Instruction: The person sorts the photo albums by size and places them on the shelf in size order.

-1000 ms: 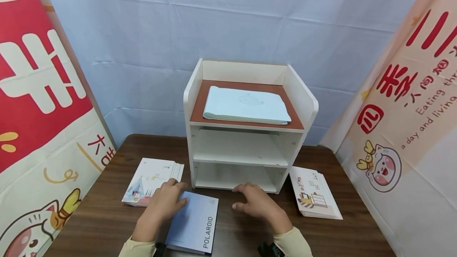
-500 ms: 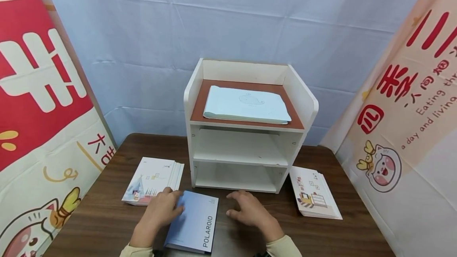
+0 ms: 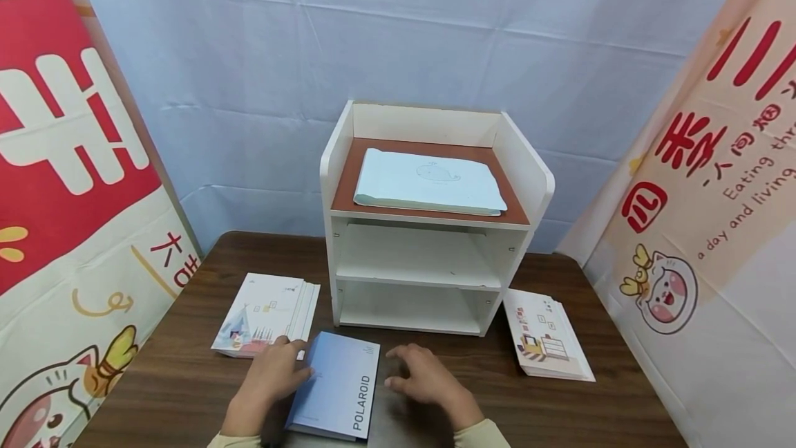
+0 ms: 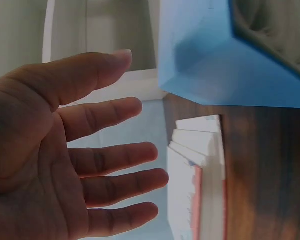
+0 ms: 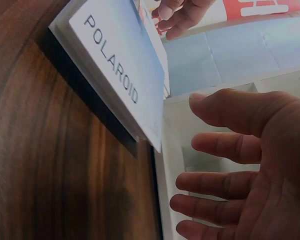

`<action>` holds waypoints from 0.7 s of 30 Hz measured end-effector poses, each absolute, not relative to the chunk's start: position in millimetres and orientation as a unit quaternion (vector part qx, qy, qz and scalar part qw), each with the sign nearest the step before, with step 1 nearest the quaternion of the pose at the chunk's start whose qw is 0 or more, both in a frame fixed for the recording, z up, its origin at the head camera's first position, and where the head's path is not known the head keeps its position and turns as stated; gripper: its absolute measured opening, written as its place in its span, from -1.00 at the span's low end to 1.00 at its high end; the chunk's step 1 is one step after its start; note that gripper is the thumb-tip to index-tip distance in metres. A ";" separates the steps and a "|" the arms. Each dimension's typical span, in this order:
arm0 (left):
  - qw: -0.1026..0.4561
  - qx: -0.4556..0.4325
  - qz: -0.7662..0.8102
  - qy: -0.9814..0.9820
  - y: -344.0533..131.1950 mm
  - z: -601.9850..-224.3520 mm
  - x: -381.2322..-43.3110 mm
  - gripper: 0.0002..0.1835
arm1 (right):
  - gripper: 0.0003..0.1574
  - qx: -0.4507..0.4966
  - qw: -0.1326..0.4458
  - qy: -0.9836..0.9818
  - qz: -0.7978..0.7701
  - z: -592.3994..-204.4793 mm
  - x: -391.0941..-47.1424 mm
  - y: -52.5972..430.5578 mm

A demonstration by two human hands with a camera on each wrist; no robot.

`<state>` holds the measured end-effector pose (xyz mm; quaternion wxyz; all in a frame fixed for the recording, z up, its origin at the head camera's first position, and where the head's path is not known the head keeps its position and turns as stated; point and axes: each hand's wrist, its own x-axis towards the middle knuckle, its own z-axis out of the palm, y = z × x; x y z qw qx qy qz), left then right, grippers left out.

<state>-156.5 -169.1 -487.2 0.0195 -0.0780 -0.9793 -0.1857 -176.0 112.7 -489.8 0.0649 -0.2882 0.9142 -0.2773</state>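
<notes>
A blue-and-white book marked POLAROID (image 3: 338, 382) lies on the table between the hands. Beside its left edge hovers my left hand (image 3: 269, 377), thumb toward the cover. In the left wrist view, the fingers (image 4: 112, 190) are extended and apart from the blue book (image 4: 205, 75). My right hand (image 3: 429, 380) is held off the book's right edge, palm facing it. The right wrist view has its fingers (image 5: 215, 182) spread, holding nothing, with a gap to the book (image 5: 122, 65). Near the left fingertips lies a stack of illustrated white booklets (image 3: 267, 310).
Behind the book stands a white shelf (image 3: 332, 240) with two open compartments. A thick pad with a whale drawing (image 3: 429, 182) lies on its brown top. Another stack of booklets (image 3: 547, 337) is at the right. Printed banners (image 3: 678, 227) flank the dark wooden table (image 3: 597, 406).
Both hands have drawn back slightly toward the person. The right hand has also moved left, closer to the book; the left hand has shifted a little left. The book stays about where it was.
</notes>
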 end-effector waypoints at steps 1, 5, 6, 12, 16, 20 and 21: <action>0.006 -0.072 -0.191 -0.979 -169.8 -488.3 -157.1 -0.56 | -0.47 -0.287 0.069 0.912 -0.283 -491.1 -176.0 112.1; -0.037 -0.054 -0.214 -0.975 -172.3 -493.4 -159.1 -0.53 | -0.47 -0.275 0.086 0.907 -0.307 -498.2 -175.9 108.9; -0.044 -0.051 -0.220 -0.973 -173.0 -495.1 -159.4 -0.53 | -0.47 -0.271 0.087 0.905 -0.316 -500.0 -175.8 108.0; -0.057 -0.051 -0.258 -0.963 -176.5 -503.1 -158.5 -0.51 | -0.52 -0.247 0.083 0.883 -0.391 -509.5 -173.1 100.5; -0.061 -0.049 -0.276 -0.958 -177.0 -506.4 -159.0 -0.51 | -0.51 -0.225 0.079 0.871 -0.429 -514.0 -172.4 95.3; -0.074 -0.033 -0.287 -0.955 -176.5 -508.7 -159.8 -0.51 | -0.48 -0.183 0.091 0.864 -0.459 -518.3 -172.8 90.9; -0.077 -0.030 -0.290 -0.954 -176.5 -509.4 -159.7 -0.52 | -0.47 -0.171 0.098 0.861 -0.469 -519.6 -172.6 89.9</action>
